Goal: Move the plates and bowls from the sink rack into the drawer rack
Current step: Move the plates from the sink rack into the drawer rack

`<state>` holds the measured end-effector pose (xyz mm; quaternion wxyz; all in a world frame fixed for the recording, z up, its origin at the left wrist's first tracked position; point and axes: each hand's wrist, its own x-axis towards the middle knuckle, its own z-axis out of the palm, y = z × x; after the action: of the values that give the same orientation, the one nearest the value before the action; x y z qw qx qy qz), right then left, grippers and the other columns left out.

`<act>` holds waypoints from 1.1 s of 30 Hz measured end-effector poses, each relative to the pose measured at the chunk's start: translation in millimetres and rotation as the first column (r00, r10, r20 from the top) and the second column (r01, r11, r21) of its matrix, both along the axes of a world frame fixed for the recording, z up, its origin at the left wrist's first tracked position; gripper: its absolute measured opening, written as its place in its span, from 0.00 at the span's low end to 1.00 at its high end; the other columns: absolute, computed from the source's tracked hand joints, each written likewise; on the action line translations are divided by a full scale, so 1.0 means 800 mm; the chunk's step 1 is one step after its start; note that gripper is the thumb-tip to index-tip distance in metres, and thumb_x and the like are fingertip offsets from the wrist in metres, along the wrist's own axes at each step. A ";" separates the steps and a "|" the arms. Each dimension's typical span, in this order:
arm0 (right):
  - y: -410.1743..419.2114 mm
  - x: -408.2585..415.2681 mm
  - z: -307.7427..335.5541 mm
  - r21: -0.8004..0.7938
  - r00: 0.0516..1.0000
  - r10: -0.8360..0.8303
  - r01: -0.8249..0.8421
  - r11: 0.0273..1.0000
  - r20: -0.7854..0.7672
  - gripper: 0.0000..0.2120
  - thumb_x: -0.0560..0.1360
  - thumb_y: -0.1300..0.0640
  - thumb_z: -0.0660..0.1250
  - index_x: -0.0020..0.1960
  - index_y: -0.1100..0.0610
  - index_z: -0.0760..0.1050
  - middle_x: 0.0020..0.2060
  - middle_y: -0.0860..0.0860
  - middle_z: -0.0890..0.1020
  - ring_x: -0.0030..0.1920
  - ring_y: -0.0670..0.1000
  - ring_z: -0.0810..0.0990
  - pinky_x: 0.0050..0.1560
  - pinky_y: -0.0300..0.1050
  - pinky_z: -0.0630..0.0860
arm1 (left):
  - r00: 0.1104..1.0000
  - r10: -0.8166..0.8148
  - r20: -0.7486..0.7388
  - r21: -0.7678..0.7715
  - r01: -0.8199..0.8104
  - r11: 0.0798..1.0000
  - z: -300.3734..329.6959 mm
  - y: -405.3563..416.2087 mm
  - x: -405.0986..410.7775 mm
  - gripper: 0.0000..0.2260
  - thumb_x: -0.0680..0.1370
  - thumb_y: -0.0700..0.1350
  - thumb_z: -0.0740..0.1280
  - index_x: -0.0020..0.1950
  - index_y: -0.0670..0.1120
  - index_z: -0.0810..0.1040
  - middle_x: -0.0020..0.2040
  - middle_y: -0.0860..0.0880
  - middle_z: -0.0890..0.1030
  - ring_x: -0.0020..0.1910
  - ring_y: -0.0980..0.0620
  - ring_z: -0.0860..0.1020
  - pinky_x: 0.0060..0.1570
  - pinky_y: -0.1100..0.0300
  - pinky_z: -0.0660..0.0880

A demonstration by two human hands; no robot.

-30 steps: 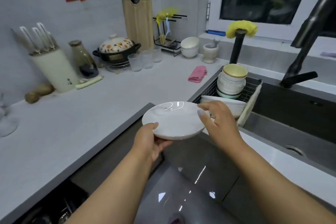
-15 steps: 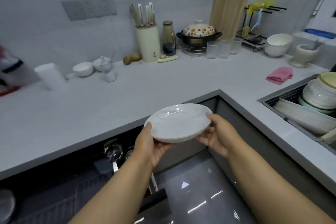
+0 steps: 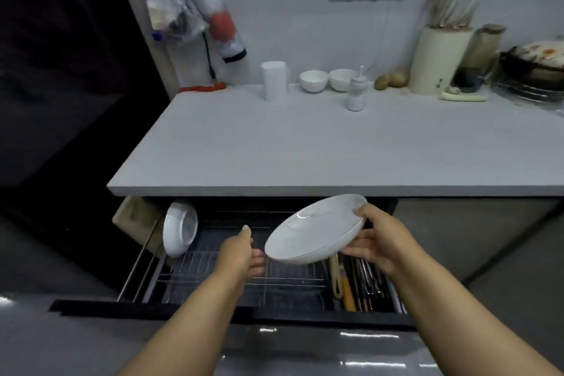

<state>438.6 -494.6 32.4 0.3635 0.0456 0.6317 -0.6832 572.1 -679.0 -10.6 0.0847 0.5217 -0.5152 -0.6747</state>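
While the one drawer rack [image 3: 244, 278] sits pulled out under the counter [image 3: 305, 146], we've got one plate [image 3: 317, 230] tilted above it, right hand [image 3: 381, 241] gripping its rim, left hand [image 3: 241, 250] open beside it; one bowl [image 3: 178, 232] is racked on edge.

An open drawer rack [image 3: 244, 278] sits under the overhanging worktop [image 3: 305, 162], whose front edge limits room from above. At the rack's left end a white bowl [image 3: 179, 230] stands on edge beside a wooden board [image 3: 134, 217]. Utensils [image 3: 357, 281] fill the right end. Between them the wire slots lie bare, with a tilted plate [image 3: 314, 232] and both hands above that gap.
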 end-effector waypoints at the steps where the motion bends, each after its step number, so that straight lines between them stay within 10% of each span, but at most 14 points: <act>1: -0.026 0.013 -0.007 0.029 1.000 0.022 -0.022 0.999 0.001 0.10 0.77 0.59 0.62 0.56 0.62 0.70 0.41 0.64 0.79 0.39 0.61 0.81 0.42 0.56 0.82 | 0.999 0.032 0.024 -0.021 -0.032 0.999 -0.003 -0.026 0.021 0.16 0.83 0.52 0.56 0.58 0.40 0.72 0.41 0.41 0.77 0.40 0.45 0.78 0.39 0.52 0.76; 6: -0.146 0.067 -0.046 0.137 0.993 0.115 -0.113 0.984 -0.006 0.03 0.77 0.60 0.61 0.47 0.59 0.71 0.37 0.62 0.78 0.33 0.58 0.80 0.38 0.54 0.81 | 0.991 0.077 0.109 -0.158 -0.059 0.986 -0.027 -0.137 0.114 0.12 0.77 0.52 0.61 0.41 0.44 0.71 0.33 0.46 0.69 0.30 0.46 0.70 0.35 0.54 0.67; 11: -0.240 0.102 -0.092 0.224 0.977 0.213 -0.202 0.954 -0.027 0.04 0.76 0.61 0.61 0.46 0.60 0.74 0.36 0.60 0.79 0.32 0.56 0.79 0.41 0.55 0.82 | 0.944 0.011 0.330 -0.408 0.132 0.903 -0.057 -0.210 0.176 0.17 0.79 0.51 0.59 0.37 0.42 0.75 0.37 0.44 0.79 0.46 0.38 0.79 0.41 0.54 0.69; 20: -0.366 0.114 -0.170 0.351 0.908 0.411 -0.359 0.865 -0.084 0.12 0.74 0.59 0.65 0.58 0.57 0.76 0.50 0.61 0.81 0.43 0.60 0.82 0.39 0.59 0.82 | 0.861 -0.071 0.504 -0.537 0.376 0.755 -0.115 -0.264 0.204 0.16 0.80 0.51 0.59 0.60 0.42 0.75 0.56 0.43 0.79 0.57 0.42 0.76 0.54 0.54 0.72; 24: -0.416 0.106 -0.191 0.405 0.865 0.485 -0.402 0.821 -0.124 0.14 0.75 0.59 0.65 0.60 0.56 0.75 0.46 0.58 0.81 0.37 0.56 0.80 0.28 0.46 0.79 | 0.835 -0.079 0.545 -0.575 0.440 0.690 -0.146 -0.282 0.209 0.16 0.80 0.52 0.59 0.59 0.42 0.75 0.54 0.44 0.78 0.55 0.43 0.75 0.51 0.54 0.73; 33: -0.492 0.087 -0.229 0.518 0.802 0.575 -0.427 0.741 -0.162 0.24 0.65 0.53 0.66 0.61 0.52 0.72 0.49 0.54 0.81 0.47 0.59 0.82 0.45 0.62 0.81 | 0.644 -0.042 0.764 -0.507 0.638 0.579 -0.172 -0.284 0.205 0.20 0.80 0.57 0.53 0.65 0.47 0.69 0.61 0.47 0.75 0.61 0.48 0.70 0.56 0.53 0.71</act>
<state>507.8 -888.1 -151.0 0.4102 -0.1523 0.8112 -0.3879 735.9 -906.0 -147.9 -0.0488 0.5267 -0.8328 -0.1632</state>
